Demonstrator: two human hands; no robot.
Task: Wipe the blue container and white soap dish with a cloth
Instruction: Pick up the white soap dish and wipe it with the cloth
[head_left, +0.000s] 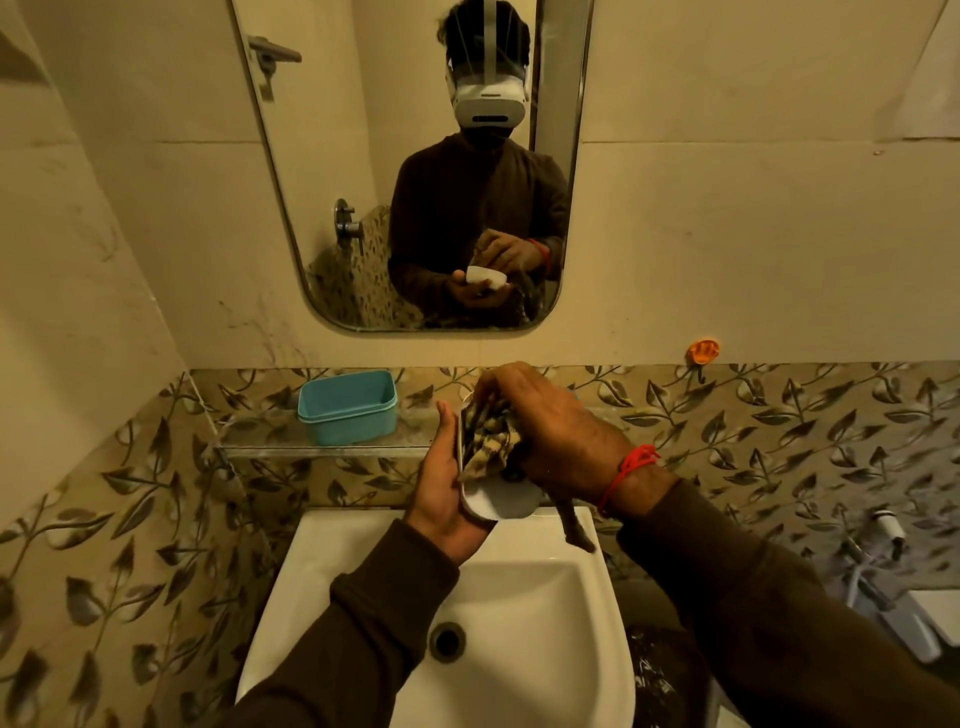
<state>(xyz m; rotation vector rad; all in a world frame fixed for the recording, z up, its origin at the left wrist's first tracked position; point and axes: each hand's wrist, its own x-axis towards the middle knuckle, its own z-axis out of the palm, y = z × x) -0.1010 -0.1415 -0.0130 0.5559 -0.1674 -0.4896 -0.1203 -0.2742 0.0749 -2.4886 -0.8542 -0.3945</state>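
Note:
My left hand (441, 499) holds the white soap dish (501, 501) tilted on its side above the back of the sink. My right hand (558, 431) presses a patterned cloth (488, 436) into the dish's hollow; a dark end of the cloth hangs down below the dish. The blue container (347, 406) stands upright on the glass shelf, to the left of both hands and apart from them. It has no lid on it.
A white sink (519, 613) with a round drain lies below my hands. A mirror (332, 171) hangs on the wall above the glass shelf (322, 449). An orange hook (702, 351) sits on the wall at right. A tap and hose fittings are at the far right.

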